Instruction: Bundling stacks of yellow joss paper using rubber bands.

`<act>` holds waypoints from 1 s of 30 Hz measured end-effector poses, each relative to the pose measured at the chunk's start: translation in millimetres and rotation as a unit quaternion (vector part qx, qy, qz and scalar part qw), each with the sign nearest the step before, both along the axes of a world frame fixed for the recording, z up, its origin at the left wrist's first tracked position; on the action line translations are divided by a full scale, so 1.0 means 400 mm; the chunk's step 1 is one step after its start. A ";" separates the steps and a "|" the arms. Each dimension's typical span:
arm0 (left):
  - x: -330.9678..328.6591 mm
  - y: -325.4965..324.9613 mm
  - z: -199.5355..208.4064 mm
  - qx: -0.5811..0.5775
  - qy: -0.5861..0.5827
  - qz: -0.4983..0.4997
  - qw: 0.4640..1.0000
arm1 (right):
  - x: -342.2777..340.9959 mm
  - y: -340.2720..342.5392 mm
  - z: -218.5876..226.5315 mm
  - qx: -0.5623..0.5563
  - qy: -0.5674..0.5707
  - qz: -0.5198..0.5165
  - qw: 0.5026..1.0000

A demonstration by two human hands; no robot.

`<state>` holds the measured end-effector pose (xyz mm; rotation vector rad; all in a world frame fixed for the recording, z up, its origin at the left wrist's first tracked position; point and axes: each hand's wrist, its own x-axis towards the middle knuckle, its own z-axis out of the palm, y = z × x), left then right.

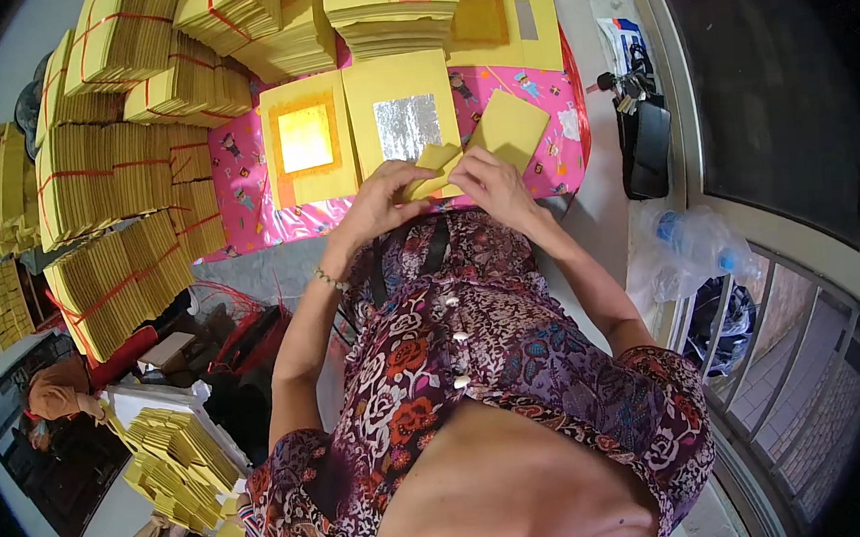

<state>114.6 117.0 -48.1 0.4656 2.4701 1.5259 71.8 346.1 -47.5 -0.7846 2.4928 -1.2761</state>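
Note:
My left hand (391,197) and my right hand (493,186) meet at the near edge of the table, fingers pinched on a partly folded yellow paper (432,175). Its folded flaps stand up between them. Directly beyond lies a yellow sheet with a silver foil square (407,120); whether the folded paper is part of it I cannot tell. To the left rests a yellow sheet with a gold foil square (281,91), an orange border around the gold. Beside my right hand is a folded plain yellow paper (515,126).
Tied bundles of yellow paper (104,172) crowd the left, and a thick paper stack (388,17) stands at the far side. A pink patterned cover (246,197) lies on the table. Keys (629,90), a black pouch (647,149) and plastic bottles (692,240) sit by the window at right.

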 end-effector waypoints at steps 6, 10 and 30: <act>0.026 0.046 -0.023 -0.075 0.154 0.027 0.985 | -0.007 -0.051 0.039 0.002 0.107 0.036 0.994; 0.038 0.054 -0.040 -0.049 0.155 0.113 0.980 | -0.025 -0.061 0.045 -0.044 0.118 0.035 0.991; 0.046 -0.096 0.059 0.315 0.006 0.325 0.892 | -0.228 -0.133 0.015 -0.334 -0.153 -0.073 0.927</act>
